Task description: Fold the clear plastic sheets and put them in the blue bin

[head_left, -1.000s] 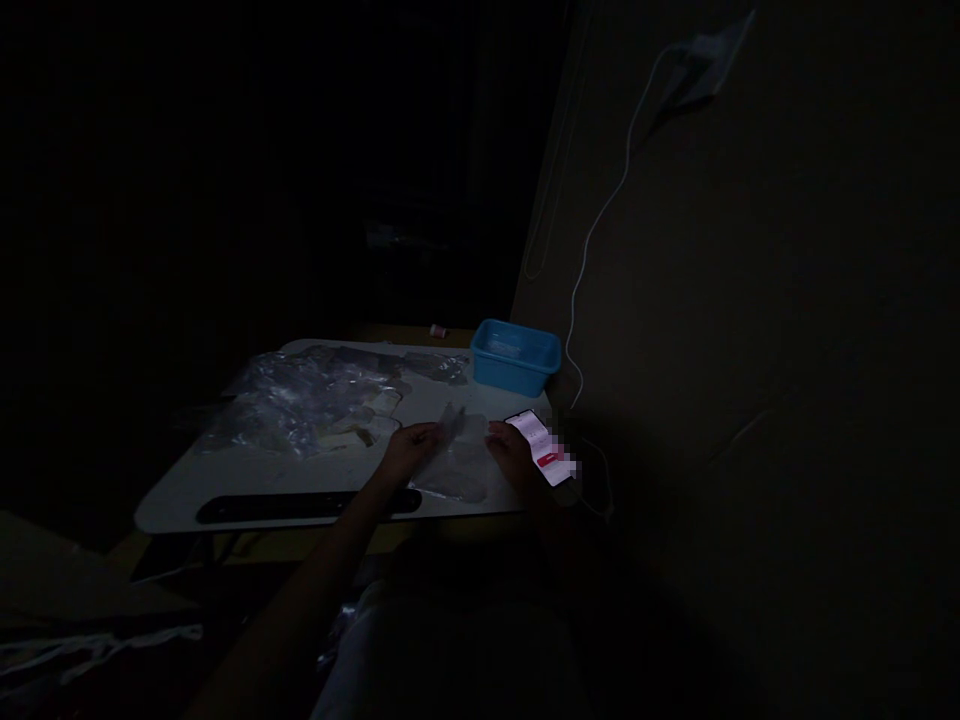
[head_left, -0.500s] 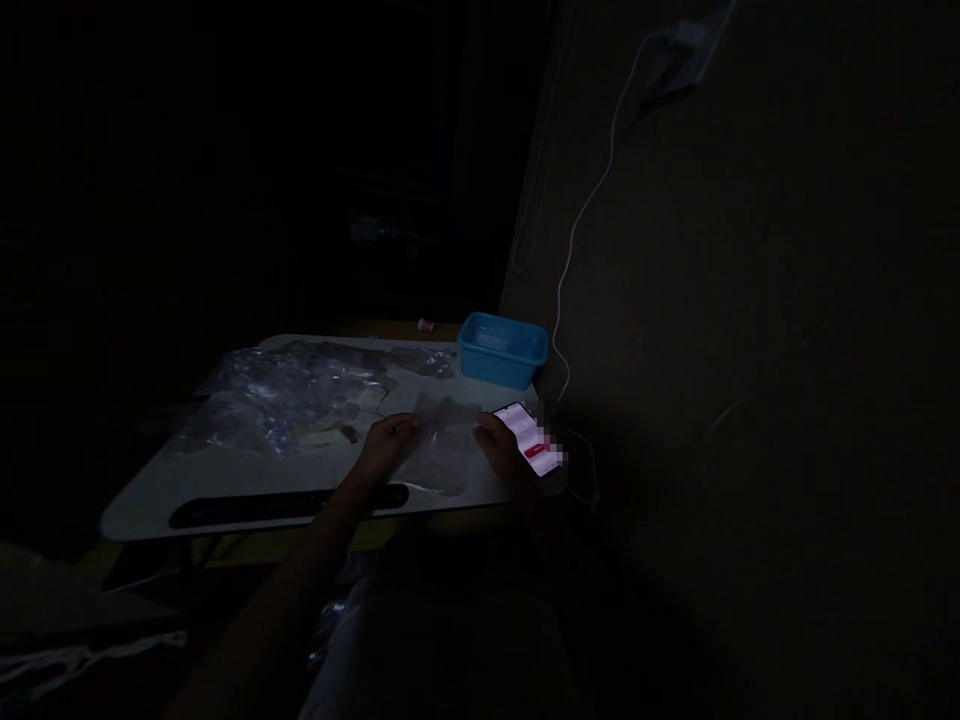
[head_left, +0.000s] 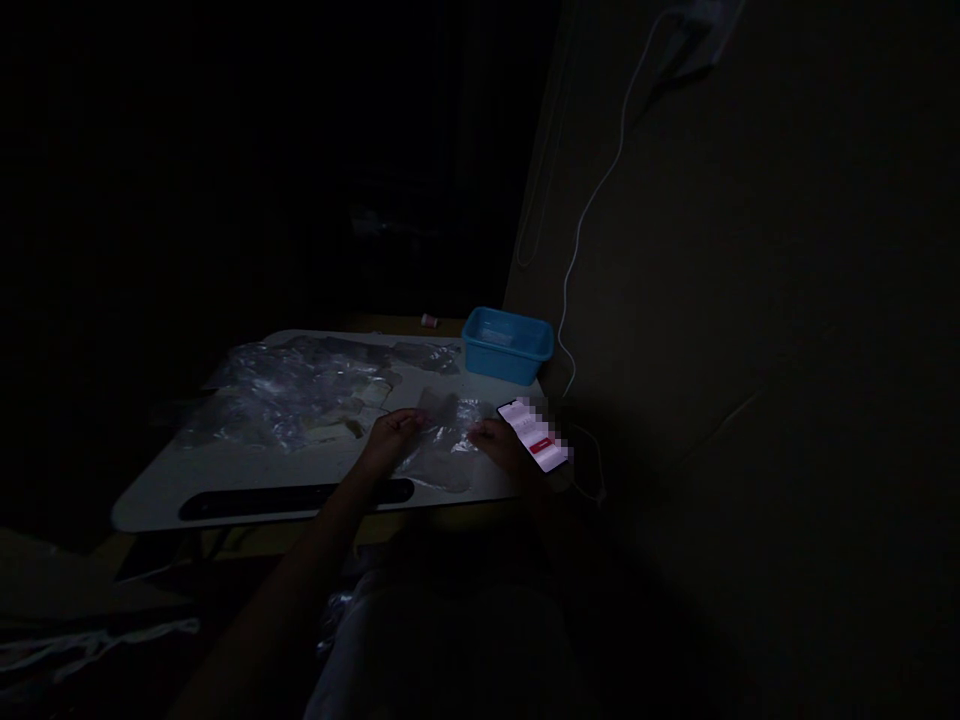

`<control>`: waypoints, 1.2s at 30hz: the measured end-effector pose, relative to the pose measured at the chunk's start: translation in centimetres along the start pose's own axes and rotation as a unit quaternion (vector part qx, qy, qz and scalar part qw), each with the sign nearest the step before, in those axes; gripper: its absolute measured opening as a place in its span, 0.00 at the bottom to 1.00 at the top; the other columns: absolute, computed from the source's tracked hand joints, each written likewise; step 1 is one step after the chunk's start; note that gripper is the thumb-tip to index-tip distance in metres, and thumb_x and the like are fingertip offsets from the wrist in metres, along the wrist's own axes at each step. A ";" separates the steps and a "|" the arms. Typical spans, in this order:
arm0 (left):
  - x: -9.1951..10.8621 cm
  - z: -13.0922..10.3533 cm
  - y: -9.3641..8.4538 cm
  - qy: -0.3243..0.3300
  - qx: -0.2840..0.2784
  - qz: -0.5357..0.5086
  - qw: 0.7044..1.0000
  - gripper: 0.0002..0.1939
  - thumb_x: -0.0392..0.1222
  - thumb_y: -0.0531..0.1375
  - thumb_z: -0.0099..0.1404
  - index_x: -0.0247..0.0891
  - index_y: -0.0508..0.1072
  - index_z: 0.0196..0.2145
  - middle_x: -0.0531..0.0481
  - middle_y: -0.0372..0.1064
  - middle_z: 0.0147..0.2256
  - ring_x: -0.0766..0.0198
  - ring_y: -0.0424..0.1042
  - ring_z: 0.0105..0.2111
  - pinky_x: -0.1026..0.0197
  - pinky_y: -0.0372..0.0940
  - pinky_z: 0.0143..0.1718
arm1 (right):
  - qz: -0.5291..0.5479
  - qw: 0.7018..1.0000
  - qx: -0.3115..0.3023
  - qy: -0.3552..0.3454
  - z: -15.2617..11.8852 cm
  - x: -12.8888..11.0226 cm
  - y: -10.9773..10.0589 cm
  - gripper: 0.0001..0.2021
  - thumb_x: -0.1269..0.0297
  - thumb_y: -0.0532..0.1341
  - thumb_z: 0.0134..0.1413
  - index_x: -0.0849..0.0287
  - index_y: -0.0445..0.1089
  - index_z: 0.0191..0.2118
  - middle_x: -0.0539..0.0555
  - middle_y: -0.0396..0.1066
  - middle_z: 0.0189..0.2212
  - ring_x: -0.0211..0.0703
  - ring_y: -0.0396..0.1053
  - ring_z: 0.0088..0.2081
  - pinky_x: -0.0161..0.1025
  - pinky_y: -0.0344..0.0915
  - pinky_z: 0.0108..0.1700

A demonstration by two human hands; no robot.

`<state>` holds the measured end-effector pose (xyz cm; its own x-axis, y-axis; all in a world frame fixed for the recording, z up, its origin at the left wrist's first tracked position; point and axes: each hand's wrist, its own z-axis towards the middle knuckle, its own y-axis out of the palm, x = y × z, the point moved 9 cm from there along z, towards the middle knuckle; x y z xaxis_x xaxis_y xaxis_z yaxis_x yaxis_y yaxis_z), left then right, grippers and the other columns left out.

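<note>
A clear plastic bag (head_left: 448,440) is stretched between my two hands, just above the near right part of the white table (head_left: 255,475). My left hand (head_left: 394,435) pinches its left edge. On the other side my right hand (head_left: 496,442) has its fingers closed on the right edge, close to a lit phone (head_left: 534,436). Creases and bright reflections show across the bag. A heap of similar clear plastic bags (head_left: 277,385) covers the left and back of the table. The dim light hides the fine detail of my fingers.
A blue plastic basin (head_left: 507,345) stands at the table's back right corner. From a wall outlet (head_left: 705,25) a white cable (head_left: 576,260) hangs down beside it. A black slot strip (head_left: 255,501) runs along the near edge. Behind the table lies a small pinkish-white object (head_left: 429,321).
The bag between my hands has creased and now shines with reflections, where it was smoother before. Both hands keep their hold. The whole view has shifted slightly.
</note>
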<state>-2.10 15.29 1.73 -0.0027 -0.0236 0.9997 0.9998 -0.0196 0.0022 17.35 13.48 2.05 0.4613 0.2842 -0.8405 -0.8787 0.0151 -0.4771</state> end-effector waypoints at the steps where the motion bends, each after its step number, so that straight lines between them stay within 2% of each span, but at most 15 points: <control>1: -0.1 0.0 0.0 0.001 0.001 0.000 1.000 0.26 0.58 0.64 0.39 0.33 0.74 0.29 0.51 0.69 0.23 0.68 0.64 0.21 0.66 0.57 0.22 | -0.004 1.000 -0.002 0.002 0.0 0.0 0.0 0.06 0.63 0.57 0.47 0.59 0.69 0.28 0.49 0.71 0.27 0.40 0.69 0.32 0.36 0.63 0.35; 8: 0.3 -0.1 0.2 0.022 -0.007 0.013 1.000 0.28 0.59 0.62 0.41 0.33 0.75 0.34 0.48 0.72 0.26 0.64 0.67 0.23 0.64 0.59 0.23 | -0.042 0.999 0.004 0.023 -0.1 -0.1 -0.2 0.09 0.61 0.57 0.45 0.60 0.65 0.21 0.47 0.65 0.19 0.37 0.64 0.25 0.32 0.56 0.27; 11: 0.6 -0.4 0.3 0.024 -0.004 0.029 0.999 0.29 0.59 0.62 0.43 0.33 0.74 0.37 0.47 0.73 0.29 0.63 0.68 0.25 0.63 0.60 0.25 | -0.036 0.999 0.014 0.019 -0.2 -0.5 -0.5 0.09 0.61 0.56 0.45 0.60 0.66 0.21 0.47 0.65 0.19 0.37 0.63 0.26 0.32 0.56 0.27; 15: 1.4 -0.8 0.8 0.047 -0.020 0.075 0.996 0.26 0.57 0.61 0.46 0.32 0.75 0.35 0.45 0.73 0.31 0.61 0.69 0.28 0.63 0.61 0.27 | -0.004 1.000 0.019 0.015 -0.2 -0.8 -0.6 0.06 0.64 0.57 0.44 0.59 0.67 0.23 0.48 0.68 0.22 0.38 0.65 0.28 0.33 0.58 0.30; 20: 1.5 -0.9 1.2 0.067 -0.039 0.119 0.990 0.22 0.55 0.59 0.48 0.33 0.75 0.31 0.49 0.72 0.25 0.63 0.67 0.25 0.65 0.59 0.25 | 0.015 0.998 0.058 0.024 -0.1 -0.3 -1.2 0.07 0.61 0.56 0.44 0.59 0.66 0.23 0.48 0.67 0.21 0.39 0.65 0.28 0.34 0.59 0.31; 26: 1.3 -0.8 1.6 0.079 -0.057 0.129 0.987 0.17 0.53 0.58 0.49 0.34 0.72 0.24 0.55 0.62 0.16 0.70 0.58 0.17 0.68 0.52 0.17 | 0.028 0.996 0.081 0.031 0.0 0.3 -1.6 0.08 0.61 0.56 0.44 0.59 0.64 0.21 0.48 0.66 0.21 0.39 0.65 0.28 0.34 0.60 0.31; 31: 1.2 -0.8 1.5 0.077 -0.061 0.141 0.985 0.18 0.54 0.56 0.51 0.34 0.71 0.22 0.57 0.57 0.15 0.72 0.53 0.15 0.69 0.48 0.16 | 0.033 0.998 0.046 0.011 0.0 0.4 -0.9 0.09 0.59 0.57 0.45 0.59 0.67 0.25 0.49 0.69 0.25 0.41 0.67 0.32 0.37 0.63 0.35; 34: 1.0 -0.6 1.4 0.078 -0.057 0.139 0.985 0.19 0.56 0.57 0.50 0.34 0.71 0.22 0.57 0.57 0.15 0.72 0.53 0.15 0.68 0.48 0.16 | 0.071 0.997 0.031 0.004 0.1 0.6 -0.4 0.10 0.60 0.58 0.45 0.58 0.70 0.33 0.51 0.72 0.33 0.42 0.68 0.37 0.38 0.64 0.40; 36: 0.9 -0.5 1.4 0.073 -0.060 0.136 0.986 0.20 0.57 0.57 0.50 0.34 0.70 0.22 0.58 0.56 0.14 0.73 0.52 0.15 0.68 0.47 0.16 | 0.062 0.998 0.027 0.017 0.1 0.9 -0.2 0.09 0.62 0.59 0.44 0.58 0.70 0.34 0.52 0.72 0.33 0.43 0.69 0.37 0.39 0.65 0.39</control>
<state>-0.70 14.70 2.62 0.2543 -0.1885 0.9486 0.9543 -0.1102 -0.2778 17.90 13.86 1.45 0.3509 0.2551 -0.9010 -0.9345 0.0340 -0.3544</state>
